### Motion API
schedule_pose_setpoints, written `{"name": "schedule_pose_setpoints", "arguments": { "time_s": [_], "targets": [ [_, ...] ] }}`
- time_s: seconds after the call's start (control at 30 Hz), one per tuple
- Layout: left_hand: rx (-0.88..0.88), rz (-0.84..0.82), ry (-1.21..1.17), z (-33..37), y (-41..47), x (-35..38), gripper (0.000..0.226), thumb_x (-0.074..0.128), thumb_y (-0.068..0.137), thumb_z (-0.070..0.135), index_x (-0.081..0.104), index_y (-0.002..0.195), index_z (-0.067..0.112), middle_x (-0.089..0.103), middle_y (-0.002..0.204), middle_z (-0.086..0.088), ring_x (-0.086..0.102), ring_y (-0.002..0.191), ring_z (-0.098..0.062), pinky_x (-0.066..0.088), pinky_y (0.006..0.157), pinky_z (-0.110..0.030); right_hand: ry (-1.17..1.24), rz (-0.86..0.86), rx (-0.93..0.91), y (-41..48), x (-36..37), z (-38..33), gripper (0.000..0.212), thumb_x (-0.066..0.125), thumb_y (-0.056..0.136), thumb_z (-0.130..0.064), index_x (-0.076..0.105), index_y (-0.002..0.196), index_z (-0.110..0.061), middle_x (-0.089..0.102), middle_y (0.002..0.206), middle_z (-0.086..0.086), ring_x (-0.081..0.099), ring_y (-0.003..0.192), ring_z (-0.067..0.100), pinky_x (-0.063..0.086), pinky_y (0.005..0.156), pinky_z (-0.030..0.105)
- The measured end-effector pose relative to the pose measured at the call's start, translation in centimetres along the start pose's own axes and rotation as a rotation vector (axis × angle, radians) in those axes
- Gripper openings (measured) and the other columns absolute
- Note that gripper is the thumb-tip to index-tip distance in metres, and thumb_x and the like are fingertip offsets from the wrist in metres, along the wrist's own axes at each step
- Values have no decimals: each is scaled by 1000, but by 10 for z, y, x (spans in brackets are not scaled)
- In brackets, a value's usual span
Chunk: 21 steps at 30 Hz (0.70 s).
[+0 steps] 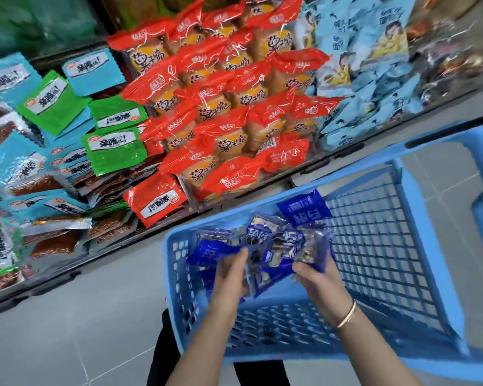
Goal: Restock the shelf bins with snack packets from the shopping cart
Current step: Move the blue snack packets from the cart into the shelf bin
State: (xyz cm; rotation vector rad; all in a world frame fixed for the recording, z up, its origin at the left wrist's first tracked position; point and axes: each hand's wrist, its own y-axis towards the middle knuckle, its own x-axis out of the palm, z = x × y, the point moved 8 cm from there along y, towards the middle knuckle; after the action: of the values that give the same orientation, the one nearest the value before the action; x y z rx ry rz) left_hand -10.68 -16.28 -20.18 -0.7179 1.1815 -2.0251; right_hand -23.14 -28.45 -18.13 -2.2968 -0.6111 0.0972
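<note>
While the left hand [230, 271] is curling round dark blue snack packets [279, 246], right hand [315, 274] pinching the same crinkled bunch, glossy wrappers showing white lettering and clear windows, all sitting inside the blue cart [379, 232] at its far-left end

Both forearms are showing bare behind the left hand [230, 277] and the right hand [317, 280]. A thin gold-coloured bracelet [346, 316], seemingly two slim bands, is circling the right wrist just behind the fingers. Further back, beneath the left forearm, dark, apparently black clothing [162, 358] is showing.
</note>
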Motion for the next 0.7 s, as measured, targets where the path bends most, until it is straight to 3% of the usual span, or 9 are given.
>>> {"name": "schedule_pose_setpoints", "arguments": {
  "time_s": [0.07,0.13,0.17,0.23,0.33,0.43,0.53,0.63,0.7],
  "targets": [
    [-206,-170,-190,-8,0,23,30,50,97,33,61,117,13,66,116,-15,62,106,-32,46,99,-48,177,-139,105,-7,7,6,62,74,62,3,63,116,-26,71,97,-1,67,88,16,54,73,26],
    [-193,-115,-190,-8,1,19,32,52,97,17,58,124,1,65,117,-23,61,111,-39,45,98,-57,248,-147,214,-10,4,11,73,64,64,0,44,133,-10,60,107,16,62,91,24,50,83,32],
    [-180,-69,-191,-9,1,11,33,55,95,12,57,124,-2,65,117,-24,61,110,-40,47,96,-56,265,-130,238,-11,1,13,73,59,65,-4,38,134,-5,52,110,20,57,91,27,45,89,34],
    [-175,-25,-241,-10,-2,-2,33,62,90,8,59,122,-2,67,114,-22,66,100,-36,54,87,-49,312,-117,218,-11,0,7,57,56,66,-4,48,122,2,48,102,24,52,91,28,38,93,39],
    [-146,-34,-322,-7,0,-17,32,63,88,5,60,120,-1,69,109,-20,71,81,-27,61,66,-41,411,-163,92,-11,-2,-11,31,53,74,-3,65,102,1,66,101,21,64,94,27,48,87,38],
    [-123,-52,-379,-1,2,-21,16,57,91,4,60,107,5,69,106,-18,69,81,-29,59,64,-45,447,-182,31,-11,-3,-21,45,47,70,-7,60,113,-4,67,109,14,64,100,26,49,90,42],
    [-107,-78,-346,3,3,-18,12,54,92,1,59,89,11,69,92,-13,67,76,-26,55,62,-39,384,-174,-4,-12,10,-17,50,41,65,-6,68,107,-9,67,106,13,63,100,25,41,98,44],
    [-110,-124,-298,-1,2,-7,9,52,93,0,57,89,8,67,97,-19,66,80,-29,52,73,-44,280,-94,-68,-13,21,-9,71,42,58,0,49,127,-5,50,133,21,46,124,32,29,110,51],
    [-132,-149,-317,-4,0,-2,7,54,94,8,58,99,4,67,106,-21,69,85,-32,56,66,-40,155,-113,-94,-13,26,-2,73,44,58,0,46,129,-14,50,137,10,46,127,24,38,106,41]
  ]
}}
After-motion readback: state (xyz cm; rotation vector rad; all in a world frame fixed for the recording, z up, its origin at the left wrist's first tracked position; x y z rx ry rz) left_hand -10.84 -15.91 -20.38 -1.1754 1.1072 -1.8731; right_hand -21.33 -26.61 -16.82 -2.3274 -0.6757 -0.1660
